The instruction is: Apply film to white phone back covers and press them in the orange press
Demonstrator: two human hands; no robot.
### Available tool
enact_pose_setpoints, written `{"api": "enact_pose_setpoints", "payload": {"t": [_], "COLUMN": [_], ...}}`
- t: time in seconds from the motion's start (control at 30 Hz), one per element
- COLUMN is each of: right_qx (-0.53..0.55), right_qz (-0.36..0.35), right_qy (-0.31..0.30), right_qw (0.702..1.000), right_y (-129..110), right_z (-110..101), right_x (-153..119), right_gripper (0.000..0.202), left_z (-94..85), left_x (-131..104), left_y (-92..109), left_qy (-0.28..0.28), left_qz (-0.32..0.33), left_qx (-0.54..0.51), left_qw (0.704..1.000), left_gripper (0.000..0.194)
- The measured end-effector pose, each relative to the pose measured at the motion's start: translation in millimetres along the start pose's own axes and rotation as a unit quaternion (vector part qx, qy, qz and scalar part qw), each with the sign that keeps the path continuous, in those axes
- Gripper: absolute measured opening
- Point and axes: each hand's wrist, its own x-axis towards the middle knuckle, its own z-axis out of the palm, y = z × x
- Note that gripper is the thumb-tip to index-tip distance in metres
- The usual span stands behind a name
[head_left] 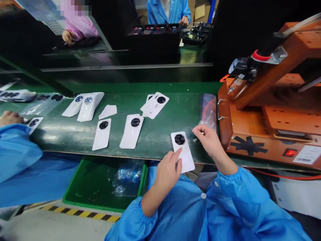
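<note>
A white phone-shaped panel [187, 157] with a dark round camera area lies at the bench's front edge, its lower end sticking out over it. My left hand [169, 169] rests at its left side, index finger stretched on the panel just below the camera area, thumb apart. To the right of the panel, my right hand [207, 137] is raised with thumb and index finger pinched together; anything between the fingertips is too small to make out. Similar white panels lie further left, a single one [101, 137] and an overlapping pair [130, 134].
An orange machine [250, 134] with a gauge stands at the right, a clear plastic bag [208, 110] beside it. More panels [86, 108] are stacked at the left. A green bin [100, 201] sits below the bench edge. A co-worker's blue sleeve [17, 147] reaches in at far left.
</note>
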Motion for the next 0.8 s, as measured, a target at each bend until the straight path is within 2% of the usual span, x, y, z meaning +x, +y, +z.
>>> {"api": "enact_pose_setpoints", "payload": {"t": [0.1, 0.17, 0.3, 0.4, 0.57, 0.8], "right_qx": [-0.027, -0.039, -0.071, -0.102, -0.134, -0.16], "right_qz": [-0.03, -0.042, -0.044, -0.043, -0.043, -0.053], "right_qy": [-0.021, -0.039, -0.109, -0.149, -0.187, -0.21], "right_qw": [0.999, 0.998, 0.991, 0.983, 0.972, 0.963], "right_y": [0, 0, -2, -4, -4, -4], "right_z": [1, 4, 14, 23, 30, 27], "right_x": [5, 8, 14, 19, 26, 30], "right_gripper": [0.028, 0.026, 0.02, 0.02, 0.023, 0.019], "left_z": [-4.9, -7.9, -0.4, 13.4, 25.8, 24.2], "left_x": [-6, -13, -25, -29, -27, -26], "left_y": [-8, -19, -35, -34, -29, -30], "left_qy": [0.031, 0.057, 0.043, 0.032, 0.048, 0.059], "left_qz": [0.037, 0.062, 0.141, 0.133, 0.096, 0.09], "left_qx": [0.102, 0.128, 0.111, 0.09, 0.071, 0.064], "left_qw": [0.994, 0.988, 0.983, 0.987, 0.992, 0.992], "left_gripper": [0.055, 0.063, 0.078, 0.088, 0.079, 0.068]}}
